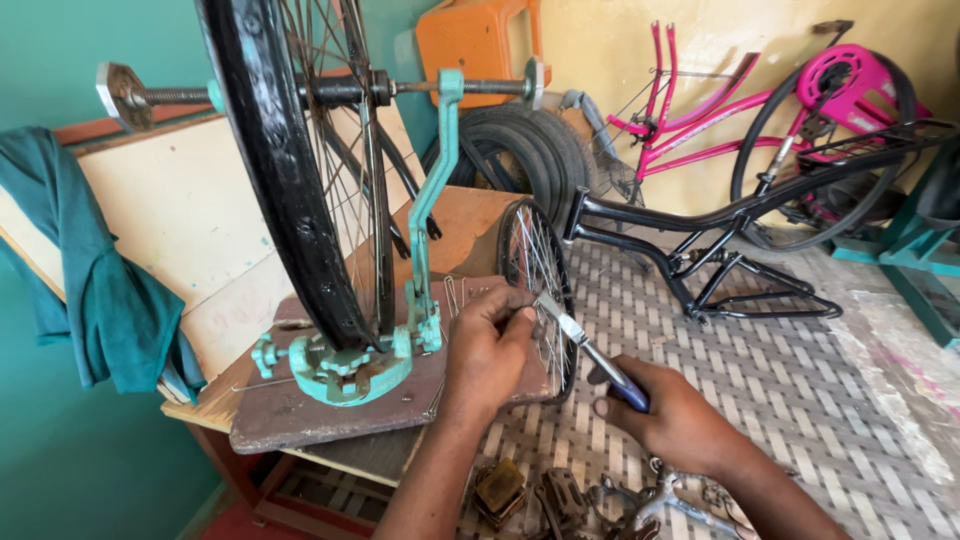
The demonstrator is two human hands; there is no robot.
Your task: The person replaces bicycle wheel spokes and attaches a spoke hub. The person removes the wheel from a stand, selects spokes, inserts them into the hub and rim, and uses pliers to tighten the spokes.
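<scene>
The left hand (487,350) pinches a thin spoke (522,318) at the small wheel (535,290) just ahead of it. The right hand (672,415), closed around pliers (590,350), brings their tip to that spoke. Judging by this, the spoke work looks mid-way; the big wheel (290,170) sits in the green stand (400,330) left of both hands.

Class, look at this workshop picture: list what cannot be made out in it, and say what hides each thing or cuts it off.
Head view:
- Large wheel in the green truing stand: top cut off by the frame edge.
- What the left hand pinches: too small, covered by fingers.
- Pliers: handles buried in the right hand.
- Small wheel: lower rim behind both hands.
- Metal parts: cropped at the bottom edge.
</scene>
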